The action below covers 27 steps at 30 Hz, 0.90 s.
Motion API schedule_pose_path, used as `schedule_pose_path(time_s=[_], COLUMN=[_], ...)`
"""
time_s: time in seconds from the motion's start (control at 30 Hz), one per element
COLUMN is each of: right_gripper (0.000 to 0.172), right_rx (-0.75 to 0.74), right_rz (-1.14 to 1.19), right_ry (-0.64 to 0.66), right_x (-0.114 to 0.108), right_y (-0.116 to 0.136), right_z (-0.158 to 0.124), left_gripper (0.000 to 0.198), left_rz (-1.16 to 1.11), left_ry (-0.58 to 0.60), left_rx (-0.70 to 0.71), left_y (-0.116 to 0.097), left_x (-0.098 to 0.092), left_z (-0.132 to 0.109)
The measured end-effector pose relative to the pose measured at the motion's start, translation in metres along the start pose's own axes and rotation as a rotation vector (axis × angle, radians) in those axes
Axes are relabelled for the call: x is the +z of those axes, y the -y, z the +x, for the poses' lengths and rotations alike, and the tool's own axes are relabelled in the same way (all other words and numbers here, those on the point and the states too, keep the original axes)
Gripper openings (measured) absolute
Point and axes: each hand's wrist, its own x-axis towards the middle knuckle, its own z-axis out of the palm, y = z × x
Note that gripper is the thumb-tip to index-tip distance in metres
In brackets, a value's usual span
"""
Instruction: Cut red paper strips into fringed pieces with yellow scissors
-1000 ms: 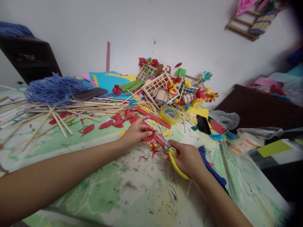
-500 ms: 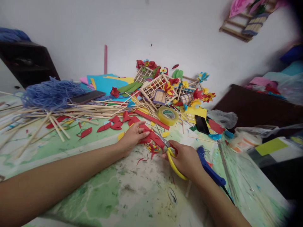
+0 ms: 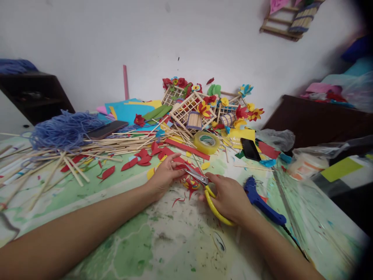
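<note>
My left hand (image 3: 164, 175) pinches a strip of red paper (image 3: 182, 167) at its fingertips, over a small red and yellow paper flower (image 3: 189, 183). My right hand (image 3: 227, 197) grips yellow-handled scissors (image 3: 214, 206). Their steel blades (image 3: 196, 176) reach left to the red paper, and my fingers hide part of the handles. Thin red snippets (image 3: 178, 201) lie on the green-painted table (image 3: 163, 237) below my hands. The exact cutting point is hidden among the paper.
Right of my right hand lies a blue glue gun (image 3: 262, 202) with a cord. Ahead are a tape roll (image 3: 206, 142), a black phone (image 3: 250, 149), and a heap of lattice frames (image 3: 192, 111) and paper flowers. Wooden sticks (image 3: 72, 149) and blue yarn (image 3: 62, 132) lie left.
The whole scene has shifted lower in view as my head moved. The scissor blades now lie flatter and further left across the red paper, and both hands have stayed close together.
</note>
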Motion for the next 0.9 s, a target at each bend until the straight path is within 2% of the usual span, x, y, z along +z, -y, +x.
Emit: schedule_pose_path(time_s=[0.37, 0.53, 0.9], right_gripper=[0.058, 0.062, 0.045], right_rx=[-0.021, -0.024, -0.031], right_rz=[0.038, 0.071, -0.001], right_ry=[0.015, 0.022, 0.028], right_x=[0.0001, 0.001, -0.0044], right_y=[-0.0002, -0.0016, -0.0029], right_z=[0.0001, 0.0004, -0.0004], left_gripper=[0.059, 0.06, 0.063], left_rz=[-0.023, 0.011, 0.043], left_ry=[0.045, 0.058, 0.065], left_rx=[-0.07, -0.057, -0.049], left_y=[-0.0004, 0.0017, -0.0013], left_x=[0.0031, 0.0005, -0.0001], left_z=[-0.004, -0.0029, -0.0027])
